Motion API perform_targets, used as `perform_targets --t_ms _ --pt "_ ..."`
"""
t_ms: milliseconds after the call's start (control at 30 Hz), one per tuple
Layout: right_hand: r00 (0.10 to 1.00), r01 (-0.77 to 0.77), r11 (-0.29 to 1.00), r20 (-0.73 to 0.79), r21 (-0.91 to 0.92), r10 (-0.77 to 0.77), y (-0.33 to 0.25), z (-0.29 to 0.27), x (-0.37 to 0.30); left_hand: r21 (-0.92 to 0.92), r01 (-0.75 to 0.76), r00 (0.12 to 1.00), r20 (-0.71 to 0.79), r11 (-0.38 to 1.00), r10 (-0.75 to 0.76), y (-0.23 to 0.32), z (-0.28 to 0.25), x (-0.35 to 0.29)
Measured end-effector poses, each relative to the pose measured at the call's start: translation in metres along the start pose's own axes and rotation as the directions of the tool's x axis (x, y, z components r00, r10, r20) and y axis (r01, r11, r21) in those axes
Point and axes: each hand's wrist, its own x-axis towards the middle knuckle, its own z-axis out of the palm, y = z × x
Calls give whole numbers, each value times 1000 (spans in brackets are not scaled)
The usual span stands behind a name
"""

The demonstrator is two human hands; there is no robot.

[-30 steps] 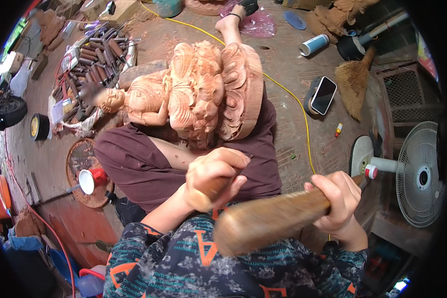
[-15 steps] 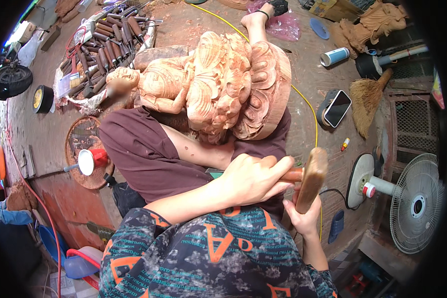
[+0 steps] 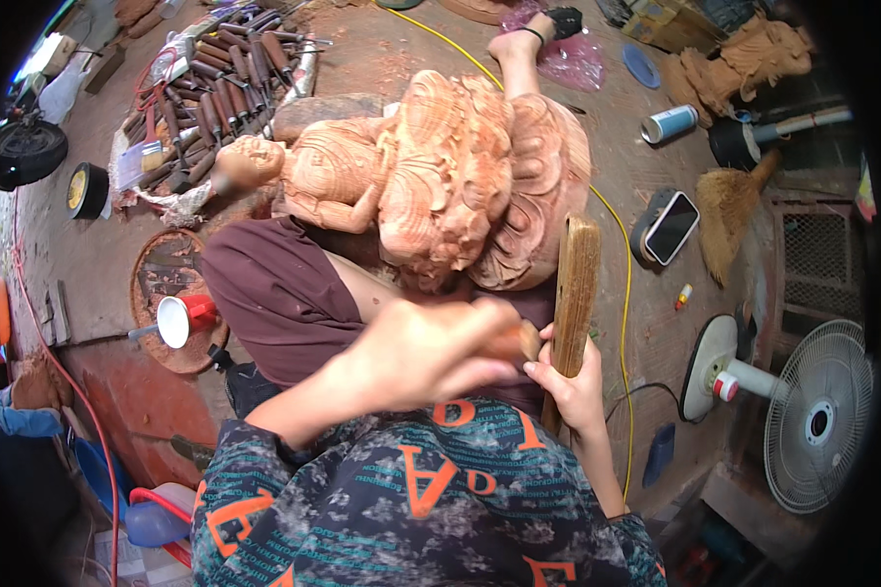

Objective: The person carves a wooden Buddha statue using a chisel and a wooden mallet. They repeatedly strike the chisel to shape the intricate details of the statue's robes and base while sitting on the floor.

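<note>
My left hand (image 3: 440, 347), smeared by motion, is closed round a brown wooden tool handle (image 3: 521, 340); any blade on it is hidden. My right hand (image 3: 576, 377) grips a long, flat wooden bar (image 3: 578, 284) standing nearly upright, its worn upper end well above the fingers. A small gap lies between the handle's end and the bar. Just beyond my hands, a carved wooden statue (image 3: 440, 186) lies on its side by my folded legs. Its head (image 3: 252, 159) points left, and its petalled base (image 3: 538, 196) is at the right.
Wood-handled carving tools (image 3: 220, 93) are heaped at the far left. Nearer stand a red cup (image 3: 201, 311) and a round tray (image 3: 147, 279) with shavings. A phone (image 3: 671, 230), broom (image 3: 729, 225), spray can (image 3: 670, 124) and fan (image 3: 817, 421) are at the right, beside a yellow cable (image 3: 619, 225).
The wooden bar has swung more upright and shifted left in my right hand. My left hand has moved left with the handle, away from the bar.
</note>
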Motion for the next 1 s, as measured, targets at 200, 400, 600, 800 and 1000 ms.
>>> perform_targets --t_ms 200,400,600,800,1000 --pt "1000 -24 1000 -7 8 24 11 0 11 -117 477 626 -651 871 -430 -48 -137 -16" --pt "995 -32 998 89 -60 37 -7 8 14 -338 561 391 -697 756 -601 -183 -262 -59" --pt "992 -69 995 104 -71 76 -8 10 16 -281 752 271 -692 596 -669 -315 -335 -107" --pt "999 -19 998 34 57 17 -5 -3 24 167 953 278 -817 254 -505 -398 -359 -122" --pt "998 -48 975 -28 218 56 -5 -17 44 211 964 259 -874 159 -411 -414 -363 -128"
